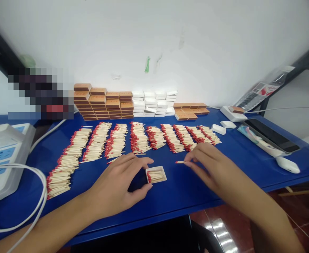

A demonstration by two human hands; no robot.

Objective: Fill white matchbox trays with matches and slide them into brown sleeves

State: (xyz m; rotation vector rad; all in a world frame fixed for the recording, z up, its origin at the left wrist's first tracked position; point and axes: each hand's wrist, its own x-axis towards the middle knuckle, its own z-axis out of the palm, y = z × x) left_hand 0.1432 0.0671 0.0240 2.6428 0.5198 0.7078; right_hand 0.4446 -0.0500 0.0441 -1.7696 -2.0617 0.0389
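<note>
My left hand [120, 182] lies around the left end of a small white matchbox tray [163, 173], thumb at its near corner and a finger at its far corner, lightly gripping it. Inside the tray lie matches [156, 175] with red heads to the left. To the right, my right hand [206, 163] is closed in a pinch on a match [180, 162], its red head pointing left, just above the blue table or resting on it; I cannot tell which. Behind both hands, red-headed matches are laid out in several heaps [116, 140].
Brown matchboxes [98, 102] and white trays [150, 103] are stacked along the wall, with more brown boxes [191, 110] to their right. A power strip [4, 158] and white cable [42, 196] occupy the left. A phone [272, 135] and a plastic-wrapped item [262, 142] lie right.
</note>
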